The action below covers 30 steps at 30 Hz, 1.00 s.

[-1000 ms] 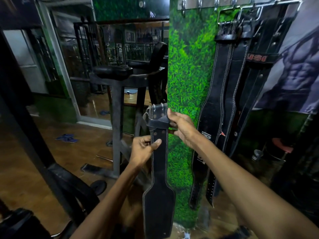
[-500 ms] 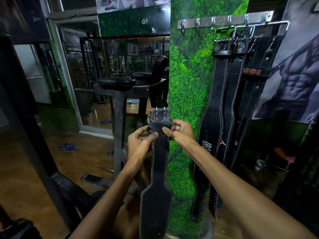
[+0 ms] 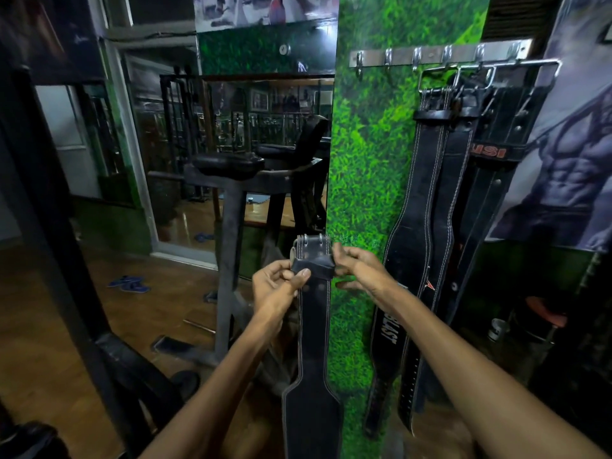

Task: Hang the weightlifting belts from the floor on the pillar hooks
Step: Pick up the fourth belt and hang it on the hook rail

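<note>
Here, the left hand [image 3: 275, 286] and right hand [image 3: 361, 270] both pinch the buckle end of a black belt [image 3: 313, 326] hanging before the green pillar [image 3: 364, 180], below the hook rail [image 3: 437, 56].

Two bare forearms reach into view from the bottom edge, one on each side, each ending in a bare hand. The left hand [image 3: 275, 288] and the right hand [image 3: 362, 270] wear no gloves, rings, watches or wristbands. No sleeve shows on either arm (both are uncovered right down to where the picture cuts them off). The forearms are slim, with fine hair faintly visible on the right one. The fingernails are short and plain. No other part of the person shows.
</note>
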Available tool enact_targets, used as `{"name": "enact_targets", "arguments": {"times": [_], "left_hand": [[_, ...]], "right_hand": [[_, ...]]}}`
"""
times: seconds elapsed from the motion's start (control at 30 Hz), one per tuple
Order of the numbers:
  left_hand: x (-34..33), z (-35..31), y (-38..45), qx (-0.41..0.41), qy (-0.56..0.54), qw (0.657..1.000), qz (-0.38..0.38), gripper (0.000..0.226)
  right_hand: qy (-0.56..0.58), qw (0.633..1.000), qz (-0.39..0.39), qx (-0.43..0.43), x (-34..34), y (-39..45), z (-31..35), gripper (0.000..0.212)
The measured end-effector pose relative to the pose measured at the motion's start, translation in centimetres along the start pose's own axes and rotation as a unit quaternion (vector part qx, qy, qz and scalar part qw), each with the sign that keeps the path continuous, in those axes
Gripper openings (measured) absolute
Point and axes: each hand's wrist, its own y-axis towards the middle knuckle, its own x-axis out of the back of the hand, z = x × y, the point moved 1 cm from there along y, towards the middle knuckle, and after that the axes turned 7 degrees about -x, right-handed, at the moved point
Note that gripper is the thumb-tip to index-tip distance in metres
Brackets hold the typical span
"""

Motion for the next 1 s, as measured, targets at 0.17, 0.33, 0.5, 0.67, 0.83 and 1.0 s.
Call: {"name": "enact_targets", "arguments": {"times": [0.17, 0.33, 0.5, 0.67, 0.83, 1.0], "left_hand": [[-1.2, 0.9, 0.2, -0.004, -0.010, 0.999, 0.041, 0.019], [-1.9, 1.9, 0.5, -0.029, -0.002, 0.998, 0.056, 0.029], [-2.3, 1.3, 0.4, -0.031, 0.000, 0.998, 0.058, 0.021], [-2.5, 0.8, 0.0, -0.042, -0.017, 0.997, 0.068, 0.020], [-3.0, 0.9, -0.5, -0.054, -0.038, 0.995, 0.081, 0.025], [-2.4, 0.7, 0.1, -0.060, -0.034, 0.995, 0.069, 0.022]], "right_hand": [[-0.028, 0.999, 0.021, -0.036, 0.6, -0.5, 2.2, 0.097], [0.028, 0.998, 0.023, -0.051, 1.5, -0.5, 3.0, 0.078], [0.143, 0.990, 0.004, -0.008, 3.0, -0.9, 3.3, 0.078], [0.050, 0.998, -0.042, -0.017, 2.8, 0.1, 3.5, 0.078], [-0.179, 0.982, -0.015, -0.060, 1.1, 0.5, 4.7, 0.092], [0.051, 0.999, -0.003, 0.016, 1.8, 0.9, 5.5, 0.080]]}}
